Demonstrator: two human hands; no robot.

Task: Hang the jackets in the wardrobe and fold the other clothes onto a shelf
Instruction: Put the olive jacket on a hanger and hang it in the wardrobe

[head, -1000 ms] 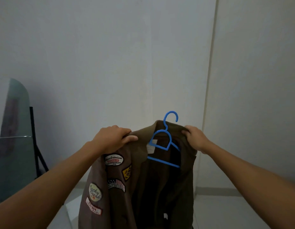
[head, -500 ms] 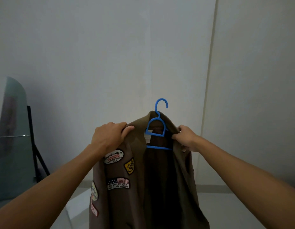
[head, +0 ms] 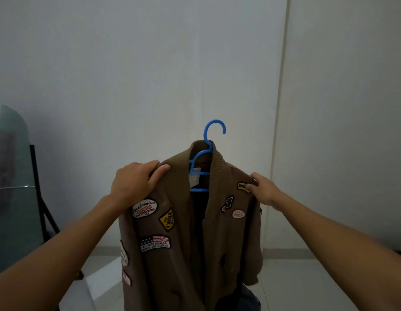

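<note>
While the brown jacket [head: 190,232] hung on the blue hanger [head: 205,158], the left hand [head: 136,182] gripped its left shoulder and the right hand [head: 263,191] pinched its right shoulder.

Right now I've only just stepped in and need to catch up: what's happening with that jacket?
A person is holding up a brown jacket covered in patches, with a blue hanger inside its collar. The left hand grips the jacket's left shoulder, and the right hand holds the other shoulder. The hanger's hook sticks up free in front of a plain wall, not on any rail, so the jacket is not hung yet.
</note>
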